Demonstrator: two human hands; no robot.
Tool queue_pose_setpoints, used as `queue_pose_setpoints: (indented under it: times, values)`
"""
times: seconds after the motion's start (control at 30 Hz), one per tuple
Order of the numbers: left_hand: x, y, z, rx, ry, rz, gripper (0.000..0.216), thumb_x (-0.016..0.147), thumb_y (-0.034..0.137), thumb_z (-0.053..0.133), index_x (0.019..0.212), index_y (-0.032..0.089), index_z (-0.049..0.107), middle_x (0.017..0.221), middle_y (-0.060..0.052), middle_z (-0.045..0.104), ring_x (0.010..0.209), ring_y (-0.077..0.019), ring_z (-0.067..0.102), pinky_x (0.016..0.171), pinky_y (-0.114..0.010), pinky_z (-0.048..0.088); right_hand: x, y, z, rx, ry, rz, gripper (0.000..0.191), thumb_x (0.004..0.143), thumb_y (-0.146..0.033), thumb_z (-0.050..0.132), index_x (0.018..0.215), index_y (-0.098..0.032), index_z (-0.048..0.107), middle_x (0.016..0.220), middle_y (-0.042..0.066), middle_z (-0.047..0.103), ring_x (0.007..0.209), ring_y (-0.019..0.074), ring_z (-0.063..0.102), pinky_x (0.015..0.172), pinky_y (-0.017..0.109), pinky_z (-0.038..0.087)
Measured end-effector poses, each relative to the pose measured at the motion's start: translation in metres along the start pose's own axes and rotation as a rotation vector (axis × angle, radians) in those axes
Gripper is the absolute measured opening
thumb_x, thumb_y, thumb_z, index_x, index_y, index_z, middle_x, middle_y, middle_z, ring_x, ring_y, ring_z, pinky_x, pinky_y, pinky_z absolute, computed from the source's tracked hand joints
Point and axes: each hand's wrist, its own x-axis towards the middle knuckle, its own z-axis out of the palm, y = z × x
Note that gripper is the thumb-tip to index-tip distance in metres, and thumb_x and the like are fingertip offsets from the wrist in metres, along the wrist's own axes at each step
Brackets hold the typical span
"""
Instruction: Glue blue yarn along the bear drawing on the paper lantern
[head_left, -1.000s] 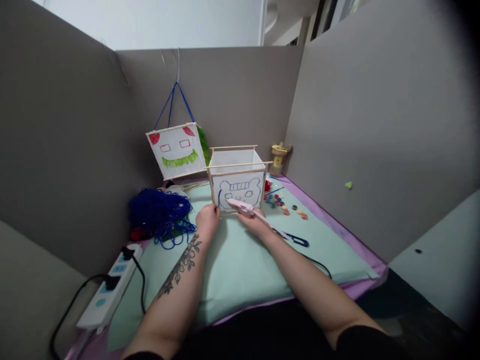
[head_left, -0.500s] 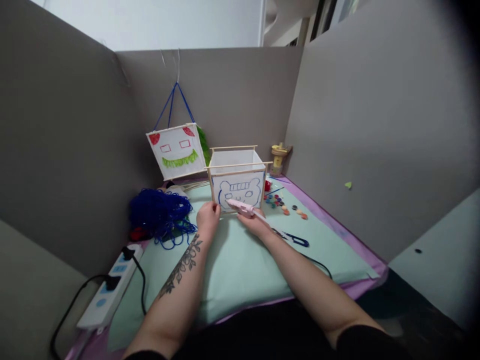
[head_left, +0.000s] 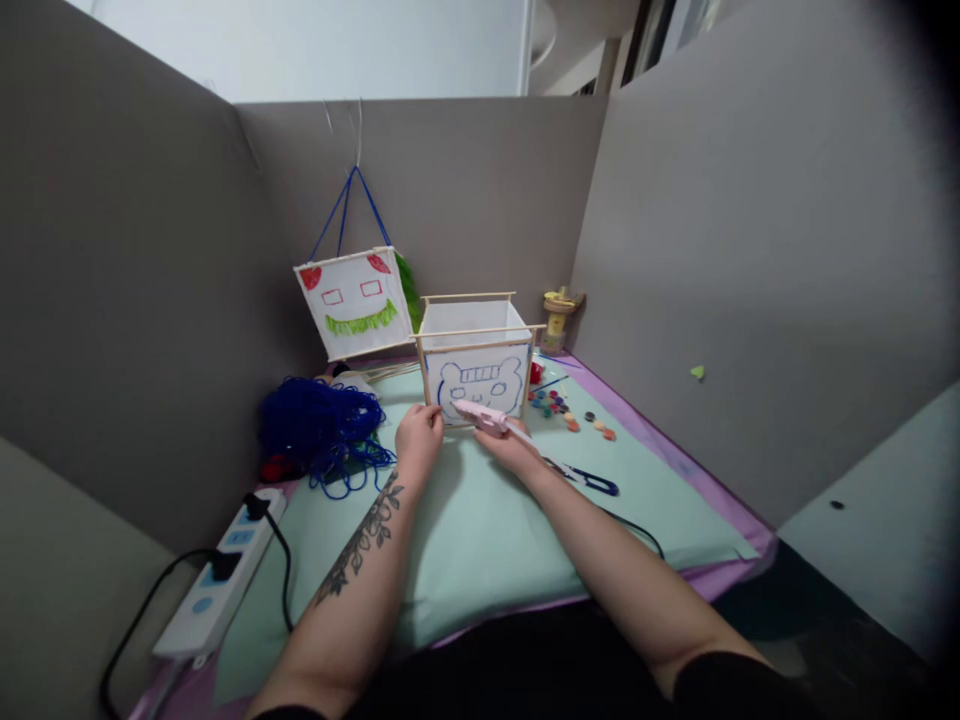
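A white paper lantern (head_left: 495, 350) with thin wooden sticks along its edges stands upright on the table. Its front panel bears a blue line drawing of an animal face. My right hand (head_left: 510, 448) is closed around a pink glue gun (head_left: 482, 416), whose tip points left in front of that panel. My left hand (head_left: 420, 436) is closed at the lantern's lower left corner, fingertips pinched together. Whatever those fingertips hold, if anything, is too small to make out.
A tangle of blue yarn (head_left: 319, 425) lies left, behind a power strip (head_left: 221, 575) with plugged-in cords. Another lantern (head_left: 356, 303) with a drawn face hangs by blue strings. On the right are scissors (head_left: 592, 480), small coloured discs (head_left: 574, 424) and a yellow tape-like stack (head_left: 556, 318).
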Motion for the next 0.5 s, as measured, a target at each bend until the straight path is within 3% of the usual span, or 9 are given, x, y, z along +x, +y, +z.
queue_pose_setpoints:
  times: [0.27,0.5]
  values:
    - [0.002,-0.003,-0.001,0.003,-0.015,-0.005,0.026,0.087,0.022,0.050,0.098,0.017,0.073,0.093,-0.007,0.070,0.081,-0.0168,0.062,0.079,-0.026,0.046,-0.001,-0.002,-0.002,-0.005,0.002,0.005,0.034,0.065,-0.037,0.065,0.091,-0.017,0.074,0.072,0.004,0.071,0.068,0.0216,0.063,0.063,0.032,0.053]
    - [-0.001,-0.001,-0.009,0.104,-0.051,-0.055,0.024,0.085,0.023,0.052,0.095,0.019,0.074,0.095,-0.007,0.072,0.087,-0.0195,0.064,0.078,-0.027,0.045,0.000,0.002,-0.002,0.028,-0.003,-0.038,0.034,0.066,-0.036,0.065,0.095,-0.018,0.074,0.077,0.005,0.072,0.075,0.0231,0.065,0.071,0.035,0.054]
